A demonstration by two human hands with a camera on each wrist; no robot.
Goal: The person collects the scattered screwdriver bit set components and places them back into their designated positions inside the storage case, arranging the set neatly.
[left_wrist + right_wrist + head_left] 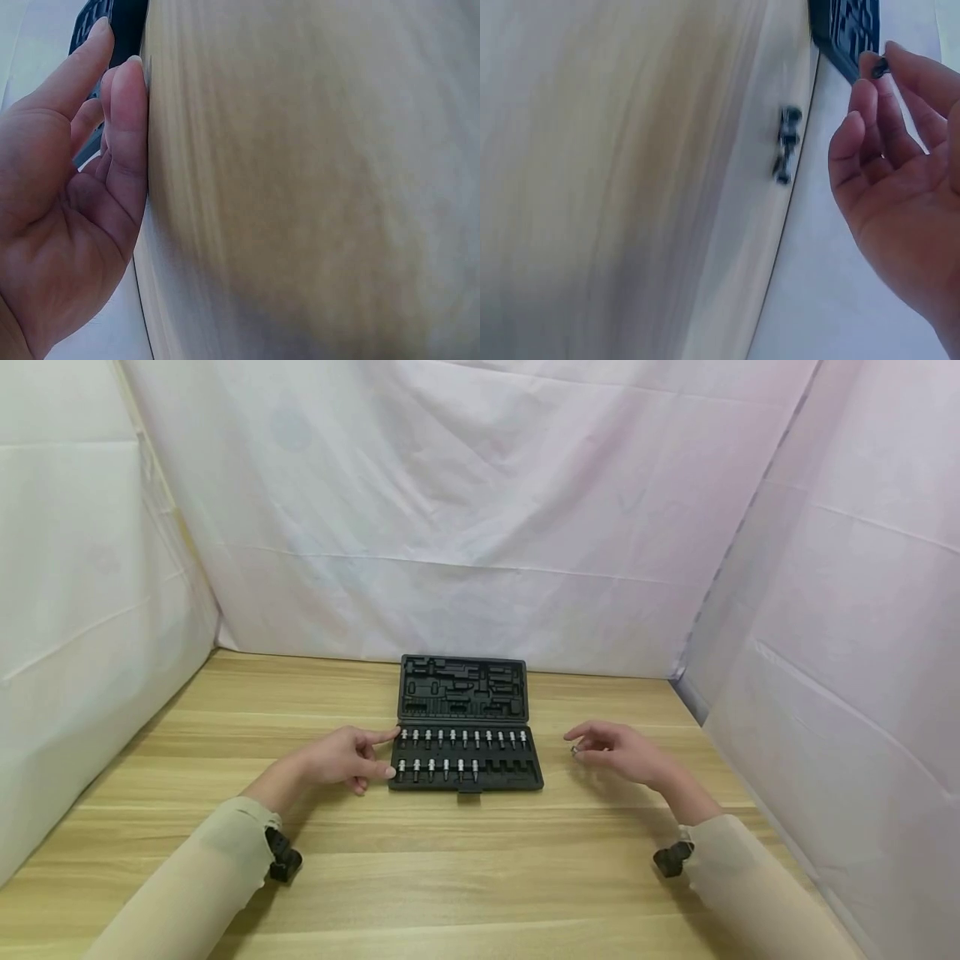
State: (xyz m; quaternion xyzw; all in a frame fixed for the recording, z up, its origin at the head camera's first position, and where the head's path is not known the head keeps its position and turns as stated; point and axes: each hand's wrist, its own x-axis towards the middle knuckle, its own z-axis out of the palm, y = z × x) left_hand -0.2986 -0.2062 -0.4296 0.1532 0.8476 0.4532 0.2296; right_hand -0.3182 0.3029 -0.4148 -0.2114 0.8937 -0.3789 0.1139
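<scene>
A black bit socket case (pixel 465 786) lies open on the table, its moulded lid (pixel 462 687) folded back. Silver-and-dark bit sockets (pixel 446 768) fill the upper row and the left part of the lower row; bare slots show at the lower right. With index finger and thumb spread, my left hand (pixel 341 756) touches the case's left edge. Right of the case, my right hand (pixel 622 753) pinches a small bit socket (pixel 880 67) between thumb and fingertips, raised above the table. Several small dark metal pieces (pixel 786 146), blurred, lie near that hand in the right wrist view.
The wood-grain table (pixel 465 877) extends around the case. White cloth walls (pixel 450 510) enclose it at the back and on both sides. A black wrist camera (pixel 283 856) sits on the left forearm, another camera (pixel 672 858) on the right.
</scene>
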